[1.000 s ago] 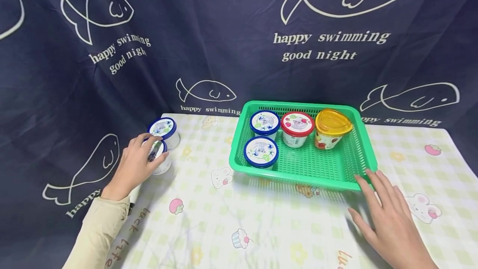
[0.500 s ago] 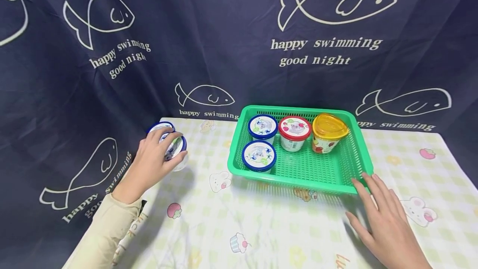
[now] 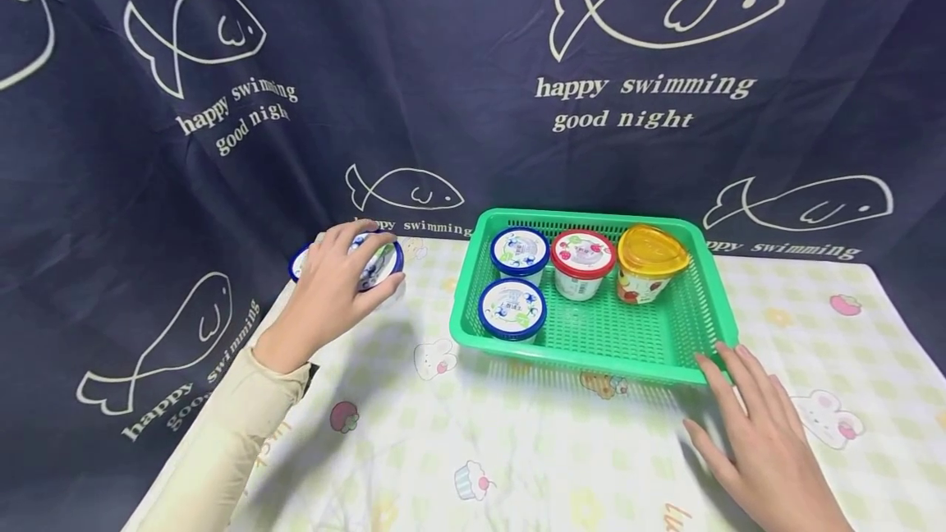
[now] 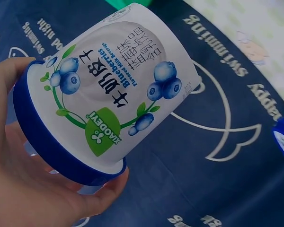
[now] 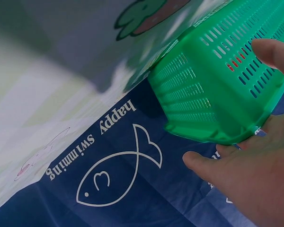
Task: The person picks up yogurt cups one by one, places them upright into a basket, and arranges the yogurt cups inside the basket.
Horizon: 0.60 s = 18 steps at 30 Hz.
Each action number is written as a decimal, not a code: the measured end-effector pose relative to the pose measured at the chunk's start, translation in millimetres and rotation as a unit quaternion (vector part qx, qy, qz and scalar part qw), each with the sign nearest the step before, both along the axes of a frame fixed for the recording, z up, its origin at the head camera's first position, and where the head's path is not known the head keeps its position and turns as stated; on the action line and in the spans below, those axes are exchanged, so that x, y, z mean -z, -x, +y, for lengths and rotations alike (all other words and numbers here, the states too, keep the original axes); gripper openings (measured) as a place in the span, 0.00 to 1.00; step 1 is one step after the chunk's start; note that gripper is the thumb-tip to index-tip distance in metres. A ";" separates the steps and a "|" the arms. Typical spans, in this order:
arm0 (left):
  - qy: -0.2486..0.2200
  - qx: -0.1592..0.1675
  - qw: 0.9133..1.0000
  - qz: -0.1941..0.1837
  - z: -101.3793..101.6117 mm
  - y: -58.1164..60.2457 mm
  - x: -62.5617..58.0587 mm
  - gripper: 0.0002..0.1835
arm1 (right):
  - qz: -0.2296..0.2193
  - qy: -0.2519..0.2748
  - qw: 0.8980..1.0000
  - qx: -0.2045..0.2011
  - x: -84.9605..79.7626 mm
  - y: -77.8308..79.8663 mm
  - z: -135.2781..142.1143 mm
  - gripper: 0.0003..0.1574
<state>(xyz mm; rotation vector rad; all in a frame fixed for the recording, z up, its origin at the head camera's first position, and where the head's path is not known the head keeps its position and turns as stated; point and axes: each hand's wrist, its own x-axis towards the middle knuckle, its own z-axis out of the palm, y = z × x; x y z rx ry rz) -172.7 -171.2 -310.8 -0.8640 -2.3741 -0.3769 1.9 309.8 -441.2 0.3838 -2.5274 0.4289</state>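
Observation:
My left hand [image 3: 325,290] grips a blueberry milk cup [image 3: 384,261] by its blue lid, thumb on one side and fingers on the other. In the left wrist view the white cup [image 4: 109,90] shows blueberry pictures and a green label. Another blue-lidded cup [image 3: 298,261] stands at the table's left, partly hidden behind that hand. My right hand [image 3: 772,446] has its fingers extended, fingertips at the near right corner of the green basket [image 3: 591,358]. Inside the basket are two blue-lidded cups [image 3: 513,308], a red-lidded cup [image 3: 583,265] and a yellow-lidded cup [image 3: 650,265].
A checked tablecloth [image 3: 547,442] with cartoon prints covers the table. Behind it and along the left hangs a dark blue curtain [image 3: 443,64] with white fish outlines. The basket's front right part has bare green floor.
My left hand has lifted the blueberry milk cup and carried it right and away from me, past the other blue-lidded cup. My right hand has stayed at the basket's corner.

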 end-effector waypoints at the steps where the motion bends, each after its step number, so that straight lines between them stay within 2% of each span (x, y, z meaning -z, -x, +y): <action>1: 0.001 0.003 1.000 0.000 2.9 0.9 -1.3 0.26 | -0.001 0.000 1.000 -0.001 0.7 -0.4 0.2 0.50; 10: 0.006 0.015 1.000 0.008 22.8 2.5 -11.8 0.26 | -0.006 -0.005 1.000 -0.008 0.5 -1.8 -0.7 0.47; 18: -0.003 0.048 0.999 0.023 56.2 8.7 -29.4 0.25 | 0.006 -0.004 1.000 -0.007 -2.7 0.3 1.1 0.49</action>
